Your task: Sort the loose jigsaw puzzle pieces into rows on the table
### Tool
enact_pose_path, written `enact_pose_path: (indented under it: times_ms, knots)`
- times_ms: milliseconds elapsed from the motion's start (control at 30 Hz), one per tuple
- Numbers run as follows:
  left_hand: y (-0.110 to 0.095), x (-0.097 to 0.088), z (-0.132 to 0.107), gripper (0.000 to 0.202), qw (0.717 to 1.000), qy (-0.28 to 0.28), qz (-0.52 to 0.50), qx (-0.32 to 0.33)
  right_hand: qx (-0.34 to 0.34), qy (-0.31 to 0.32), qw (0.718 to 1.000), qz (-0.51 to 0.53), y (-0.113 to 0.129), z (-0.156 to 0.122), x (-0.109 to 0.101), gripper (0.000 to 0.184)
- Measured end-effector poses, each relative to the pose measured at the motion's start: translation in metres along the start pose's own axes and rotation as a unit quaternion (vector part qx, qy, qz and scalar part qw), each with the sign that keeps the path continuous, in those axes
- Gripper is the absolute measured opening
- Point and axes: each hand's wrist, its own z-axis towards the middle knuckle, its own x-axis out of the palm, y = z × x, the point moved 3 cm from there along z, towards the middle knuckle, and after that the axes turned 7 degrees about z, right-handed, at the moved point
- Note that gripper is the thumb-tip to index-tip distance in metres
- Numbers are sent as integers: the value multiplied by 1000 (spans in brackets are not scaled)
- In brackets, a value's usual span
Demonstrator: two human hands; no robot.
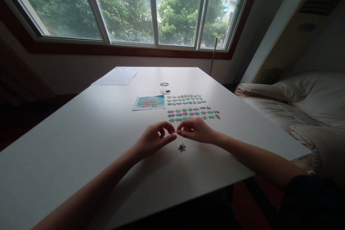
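My left hand (155,138) and my right hand (195,130) meet fingertip to fingertip just above the white table (81,143), both pinched on a small thing between them that I cannot make out. A single puzzle piece (182,147) lies on the table just below the hands. Beyond them, several small puzzle pieces (192,113) lie in rows, with further teal rows (184,100) behind. A colourful reference picture (149,102) lies to the left of those rows.
A sheet of paper (115,77) lies at the table's far left. Two small round objects (165,88) sit behind the picture. A cushioned sofa (304,104) stands to the right of the table. Large windows (129,7) fill the far wall.
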Motion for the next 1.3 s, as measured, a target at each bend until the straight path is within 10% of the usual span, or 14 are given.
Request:
enact_pose_path:
  times_ms: [1300]
  knots:
    - [-11, -8, -2, 14, 981, -124, 105, 104, -188, -130, 962, -149, 10, -4, -1, 11]
